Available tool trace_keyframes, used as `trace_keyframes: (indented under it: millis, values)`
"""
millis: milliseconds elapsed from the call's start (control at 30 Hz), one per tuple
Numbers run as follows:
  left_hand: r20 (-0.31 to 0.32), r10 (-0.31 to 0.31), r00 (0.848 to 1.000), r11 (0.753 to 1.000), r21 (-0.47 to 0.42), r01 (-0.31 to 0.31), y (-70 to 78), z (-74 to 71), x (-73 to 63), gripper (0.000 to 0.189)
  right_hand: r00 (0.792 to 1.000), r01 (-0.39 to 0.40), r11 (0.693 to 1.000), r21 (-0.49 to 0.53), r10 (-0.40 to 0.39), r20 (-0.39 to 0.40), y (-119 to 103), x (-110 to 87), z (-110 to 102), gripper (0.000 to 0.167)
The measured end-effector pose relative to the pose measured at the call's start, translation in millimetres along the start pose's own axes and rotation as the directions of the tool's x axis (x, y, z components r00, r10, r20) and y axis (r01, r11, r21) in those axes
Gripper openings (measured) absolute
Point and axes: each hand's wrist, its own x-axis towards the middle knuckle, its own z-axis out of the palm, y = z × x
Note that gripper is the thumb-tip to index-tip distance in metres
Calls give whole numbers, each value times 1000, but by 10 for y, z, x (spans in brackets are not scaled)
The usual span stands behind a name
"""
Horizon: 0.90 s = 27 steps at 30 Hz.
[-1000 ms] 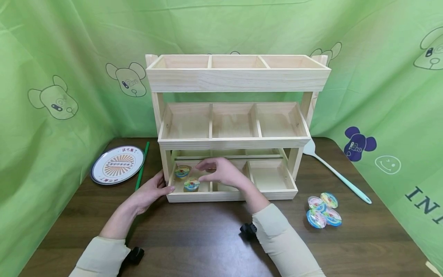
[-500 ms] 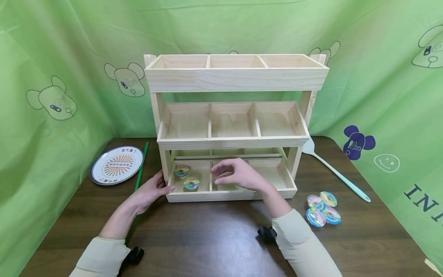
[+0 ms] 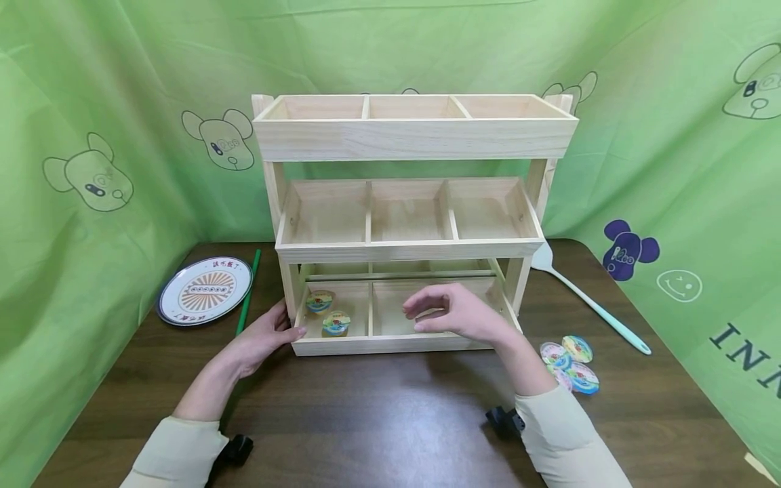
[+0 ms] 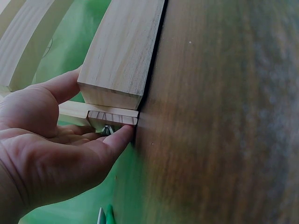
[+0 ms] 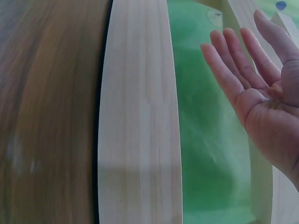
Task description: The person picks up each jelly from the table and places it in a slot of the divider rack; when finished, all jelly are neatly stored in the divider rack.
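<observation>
Head view: two cups point(image 3: 335, 324) in rack point(image 3: 410, 253), left of right hand point(image 3: 457, 313).

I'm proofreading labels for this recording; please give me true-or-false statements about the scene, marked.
1. The left hand holds the wooden rack at its lower corner. True.
2. Two lidded cups sit in the leftmost compartment of the lowest tier. True.
3. The right hand grips a lidded cup. False: the right hand holds nothing.
4. The plate lies left of the rack. True.
5. The spatula lies left of the rack. False: the spatula lies to its right.
</observation>
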Motion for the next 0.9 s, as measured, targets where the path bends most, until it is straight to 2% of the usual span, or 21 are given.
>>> trace_keyframes:
  millis: [467, 700, 900]
  values:
    - [-2, -3, 1000, 1000, -9, 3, -5, 4, 1, 86, 994, -44, 998, -42, 40, -98, 89, -505, -359, 32]
    - [-7, -8, 1000, 1000, -9, 8, -7, 0, -3, 87, 981, -101, 994, -47, 91, -173, 118, -791, -566, 33]
    - [-7, -14, 1000, 1000, 4, 14, 0, 15, 0, 87, 970, -115, 993, -41, 103, -222, 206, -1029, -717, 33]
